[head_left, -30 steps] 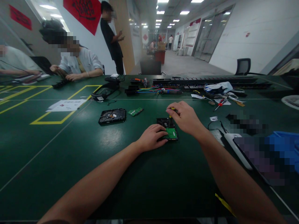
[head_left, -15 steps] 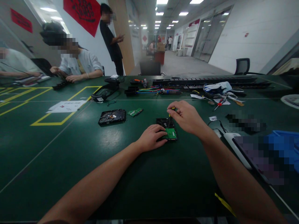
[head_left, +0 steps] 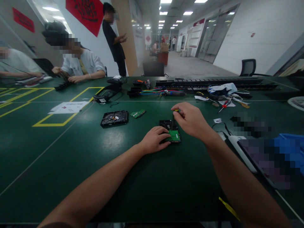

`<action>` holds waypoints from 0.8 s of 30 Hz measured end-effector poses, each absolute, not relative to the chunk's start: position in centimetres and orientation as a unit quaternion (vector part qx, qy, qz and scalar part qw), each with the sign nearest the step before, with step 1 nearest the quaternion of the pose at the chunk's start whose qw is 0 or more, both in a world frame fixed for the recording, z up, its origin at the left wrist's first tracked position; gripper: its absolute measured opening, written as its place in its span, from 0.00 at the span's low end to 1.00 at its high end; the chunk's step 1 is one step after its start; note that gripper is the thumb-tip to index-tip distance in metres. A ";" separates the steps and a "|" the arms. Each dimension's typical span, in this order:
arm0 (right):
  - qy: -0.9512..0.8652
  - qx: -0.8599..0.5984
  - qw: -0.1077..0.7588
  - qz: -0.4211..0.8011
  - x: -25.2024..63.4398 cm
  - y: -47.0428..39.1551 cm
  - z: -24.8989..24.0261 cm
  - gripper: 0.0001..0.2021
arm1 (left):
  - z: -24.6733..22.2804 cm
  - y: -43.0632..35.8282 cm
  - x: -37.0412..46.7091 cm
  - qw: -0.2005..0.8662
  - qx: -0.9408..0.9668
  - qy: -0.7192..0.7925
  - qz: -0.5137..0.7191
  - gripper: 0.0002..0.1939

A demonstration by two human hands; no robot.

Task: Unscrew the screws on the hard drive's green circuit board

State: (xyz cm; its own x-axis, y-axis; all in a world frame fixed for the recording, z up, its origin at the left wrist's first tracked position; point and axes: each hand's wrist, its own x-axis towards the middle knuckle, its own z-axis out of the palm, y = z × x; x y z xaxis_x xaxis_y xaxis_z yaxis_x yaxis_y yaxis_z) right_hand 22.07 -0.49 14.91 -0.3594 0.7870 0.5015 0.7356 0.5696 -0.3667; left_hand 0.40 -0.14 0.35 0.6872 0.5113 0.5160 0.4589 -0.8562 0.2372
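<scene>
A hard drive [head_left: 164, 124] with a green circuit board [head_left: 174, 136] on its upward face lies on the green table in front of me. My left hand [head_left: 155, 139] rests over its left side, fingers spread across the board and thumb along the near edge, holding it down. Above the drive's far right edge, my right hand [head_left: 187, 118] pinches a small yellow-handled screwdriver [head_left: 176, 110]; its shaft and tip are mostly hidden. Left of them lie a second hard drive [head_left: 114, 118] and a loose green circuit board [head_left: 138, 113].
Along the back are a power drill [head_left: 142, 83], coloured cables [head_left: 149, 92] and long black rails [head_left: 209, 83]. A red screwdriver [head_left: 224, 106], a white-edged device [head_left: 244, 152] and a blue bin [head_left: 288, 142] lie right. A co-worker [head_left: 80, 65] sits across at left.
My right hand has shifted very slightly, and less of the yellow screwdriver shows under its fingers. My left hand and the hard drive stay in place; the view has turned a little.
</scene>
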 end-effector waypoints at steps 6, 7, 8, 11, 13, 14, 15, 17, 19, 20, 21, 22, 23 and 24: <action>-0.824 -0.464 0.323 0.042 22.0 -0.5 15.1 0.08 | 0.6 -0.3 0.5 0.037 0.916 0.270 0.296 0.16; -0.824 -0.463 0.324 0.040 22.0 -0.5 15.1 0.07 | 0.6 -0.2 0.5 0.037 0.916 0.269 0.295 0.16; -0.824 -0.462 0.327 0.040 22.1 -0.5 15.1 0.07 | 0.5 -0.2 0.5 0.038 0.916 0.269 0.295 0.17; -0.820 -0.464 0.332 0.050 22.1 -0.6 15.1 0.09 | 0.4 -0.1 0.5 0.042 0.917 0.268 0.293 0.17; -0.820 -0.465 0.327 0.057 22.1 -0.7 15.1 0.11 | 0.4 -0.1 0.4 0.046 0.917 0.269 0.290 0.17; -0.822 -0.465 0.325 0.055 22.0 -0.7 15.1 0.11 | 0.4 -0.1 0.4 0.046 0.918 0.268 0.288 0.17; -0.824 -0.462 0.323 0.050 22.0 -0.8 15.2 0.10 | 0.4 -0.1 0.4 0.047 0.919 0.268 0.287 0.17; -0.829 -0.456 0.322 0.037 21.9 -0.9 15.3 0.07 | 0.4 -0.1 0.4 0.047 0.919 0.266 0.288 0.17; -0.832 -0.453 0.319 0.030 21.8 -0.9 15.3 0.06 | 0.5 -0.1 0.4 0.047 0.918 0.266 0.292 0.17; -0.833 -0.454 0.315 0.030 21.9 -0.9 15.4 0.06 | 0.5 -0.1 0.4 0.047 0.917 0.267 0.293 0.17; -0.833 -0.457 0.310 0.030 21.9 -0.9 15.4 0.06 | 0.5 -0.1 0.4 0.047 0.916 0.267 0.294 0.17; -0.832 -0.463 0.305 0.030 21.9 -0.8 15.4 0.05 | 0.5 -0.2 0.4 0.047 0.916 0.268 0.294 0.17; -0.830 -0.469 0.302 0.029 22.0 -0.8 15.3 0.04 | 0.5 -0.2 0.4 0.047 0.916 0.268 0.294 0.17; -0.828 -0.471 0.301 0.027 22.1 -0.7 15.2 0.04 | 0.5 -0.2 0.4 0.047 0.917 0.268 0.293 0.17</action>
State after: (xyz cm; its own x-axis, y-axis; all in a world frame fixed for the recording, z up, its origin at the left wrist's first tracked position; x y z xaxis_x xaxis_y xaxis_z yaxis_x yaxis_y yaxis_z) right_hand 22.06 -0.69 15.23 -0.3741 0.7973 0.4736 0.7649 0.5540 -0.3286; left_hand 0.43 -0.17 0.47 0.6847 0.5180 0.5127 0.4630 -0.8524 0.2429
